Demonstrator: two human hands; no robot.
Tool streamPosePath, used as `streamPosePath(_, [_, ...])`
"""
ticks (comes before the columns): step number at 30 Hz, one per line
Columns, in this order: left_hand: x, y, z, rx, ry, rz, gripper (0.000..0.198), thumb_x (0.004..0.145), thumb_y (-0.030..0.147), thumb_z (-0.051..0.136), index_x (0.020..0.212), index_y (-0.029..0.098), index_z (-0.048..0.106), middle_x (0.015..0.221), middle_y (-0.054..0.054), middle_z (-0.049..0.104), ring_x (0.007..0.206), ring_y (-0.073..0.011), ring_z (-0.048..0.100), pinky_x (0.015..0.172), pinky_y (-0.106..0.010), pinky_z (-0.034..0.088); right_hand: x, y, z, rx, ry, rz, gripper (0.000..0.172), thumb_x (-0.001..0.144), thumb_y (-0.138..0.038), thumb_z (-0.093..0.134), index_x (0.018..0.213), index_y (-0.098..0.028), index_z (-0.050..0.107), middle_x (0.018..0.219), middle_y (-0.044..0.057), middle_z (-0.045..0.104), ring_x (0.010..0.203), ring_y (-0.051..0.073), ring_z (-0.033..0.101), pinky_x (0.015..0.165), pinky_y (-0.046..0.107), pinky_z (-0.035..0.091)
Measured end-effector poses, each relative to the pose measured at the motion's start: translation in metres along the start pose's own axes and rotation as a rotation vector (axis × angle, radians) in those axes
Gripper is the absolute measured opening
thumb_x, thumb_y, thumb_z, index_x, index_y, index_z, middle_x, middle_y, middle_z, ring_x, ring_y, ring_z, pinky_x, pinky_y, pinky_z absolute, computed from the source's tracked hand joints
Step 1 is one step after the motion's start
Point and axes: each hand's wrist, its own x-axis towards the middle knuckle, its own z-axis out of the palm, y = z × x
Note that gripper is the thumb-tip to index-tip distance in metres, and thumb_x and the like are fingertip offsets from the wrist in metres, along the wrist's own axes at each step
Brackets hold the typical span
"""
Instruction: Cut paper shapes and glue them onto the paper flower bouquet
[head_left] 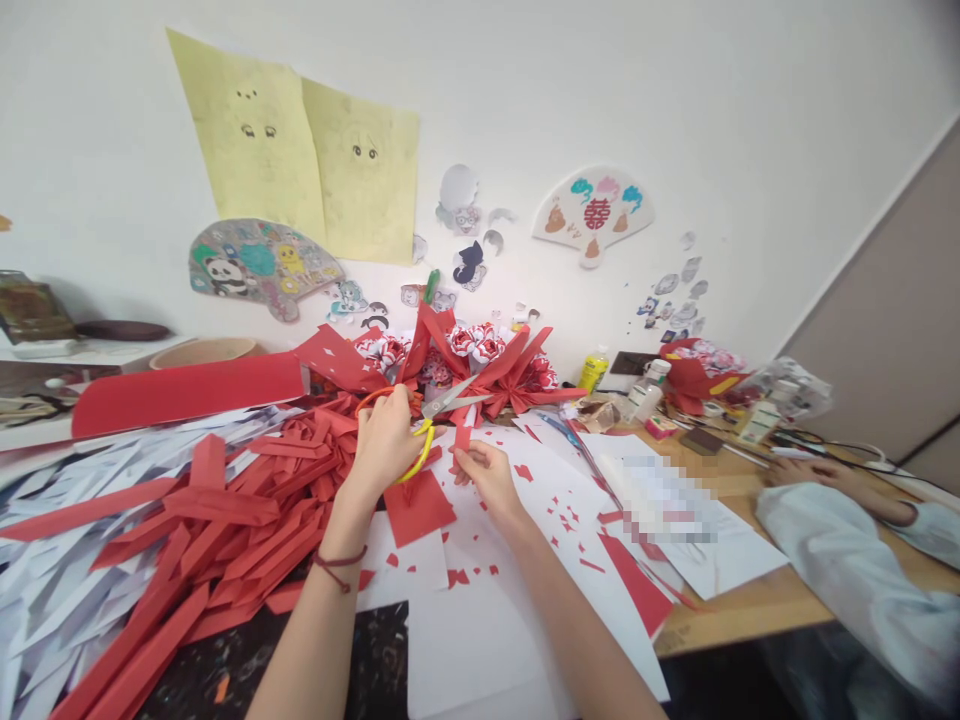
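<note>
My left hand (386, 440) is closed around a pair of scissors (424, 447) with yellow and orange handles. The blades are spread and point up to the right. Just right of them, my right hand (486, 472) pinches a small folded piece of red paper (463, 437) between thumb and fingers. The blades are above this piece; I cannot tell whether they touch it. Under my hands lie a red paper square (420, 508) and white sheets (480, 640) scattered with small red cut-out scraps (562, 515).
Folded red strips (225, 520) and white strips (60, 560) heap up at left. Red-and-white paper flowers (476, 343) stand against the wall. A yellow bottle (593, 370) and a white bottle (646, 392) stand behind. Another person's sleeved arm (840, 560) rests on the table at right.
</note>
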Motion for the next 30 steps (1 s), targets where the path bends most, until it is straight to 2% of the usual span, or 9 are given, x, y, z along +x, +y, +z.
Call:
streamPosePath(4, [0.002,0.004,0.0,0.001,0.163,-0.063,0.035,0.083,0.044,0.058,0.105,0.02,0.046,0.1,-0.011,0.066,0.1,-0.034,0.06,0.085,-0.046,0.041,-0.005,-0.005,0.003,-0.129,-0.019,-0.052,0.023,0.079,-0.04,0.066,0.077,-0.018,0.065,0.064,0.0,0.061,0.055,0.014,0.053,0.055,0.027,0.042])
streamPosePath(7, [0.001,0.006,-0.002,0.03,0.291,-0.097,0.035,0.084,0.041,0.058,0.108,0.018,0.048,0.102,-0.012,0.066,0.101,-0.034,0.059,0.085,-0.046,0.04,-0.01,-0.005,0.004,-0.461,-0.027,-0.262,0.014,0.086,-0.03,0.059,0.083,-0.019,0.067,0.072,0.001,0.063,0.061,0.015,0.051,0.061,0.028,0.039])
streamPosePath(9, [0.0,0.008,-0.004,0.056,0.362,-0.105,0.034,0.085,0.04,0.057,0.11,0.017,0.049,0.102,-0.013,0.066,0.102,-0.0345,0.058,0.085,-0.046,0.04,-0.012,-0.002,0.005,-0.669,-0.054,-0.398,0.015,0.09,-0.025,0.053,0.087,-0.02,0.067,0.077,0.002,0.063,0.065,0.016,0.051,0.064,0.028,0.039])
streamPosePath(14, [-0.001,0.01,-0.008,0.046,0.451,-0.111,0.038,0.084,0.041,0.058,0.11,0.015,0.05,0.102,-0.014,0.066,0.101,-0.0355,0.059,0.085,-0.048,0.041,-0.014,0.003,0.006,-0.8,-0.081,-0.467,0.017,0.093,-0.023,0.049,0.09,-0.022,0.065,0.081,0.002,0.064,0.07,0.016,0.054,0.067,0.028,0.039])
streamPosePath(18, [0.0,0.01,-0.005,-0.047,0.441,-0.118,0.042,0.08,0.046,0.062,0.109,0.017,0.051,0.101,-0.013,0.066,0.101,-0.0367,0.06,0.085,-0.047,0.043,-0.015,-0.002,0.006,-0.785,-0.032,-0.419,0.015,0.093,-0.026,0.05,0.088,-0.021,0.064,0.079,0.001,0.063,0.067,0.015,0.054,0.066,0.027,0.039])
streamPosePath(21, [0.001,0.009,-0.004,-0.112,0.363,-0.153,0.049,0.078,0.052,0.062,0.11,0.017,0.049,0.103,-0.015,0.067,0.098,-0.0378,0.063,0.082,-0.046,0.046,-0.013,-0.007,0.003,-0.731,0.046,-0.37,0.017,0.092,-0.03,0.052,0.082,-0.021,0.062,0.076,-0.001,0.062,0.064,0.015,0.052,0.063,0.026,0.037])
streamPosePath(25, [0.0,0.009,-0.003,-0.149,0.249,-0.178,0.055,0.082,0.06,0.055,0.114,0.016,0.046,0.107,-0.017,0.067,0.103,-0.0391,0.064,0.081,-0.046,0.047,-0.011,-0.013,-0.002,-0.632,0.136,-0.312,0.028,0.093,-0.037,0.051,0.07,-0.022,0.056,0.063,-0.003,0.054,0.057,0.015,0.046,0.058,0.026,0.033])
streamPosePath(30, [-0.001,0.008,-0.001,-0.124,0.21,-0.2,0.054,0.083,0.061,0.053,0.112,0.016,0.045,0.104,-0.016,0.068,0.103,-0.0393,0.064,0.082,-0.046,0.047,-0.013,-0.016,-0.002,-0.553,0.126,-0.348,0.03,0.092,-0.039,0.051,0.067,-0.023,0.052,0.061,-0.003,0.051,0.058,0.015,0.044,0.058,0.026,0.032])
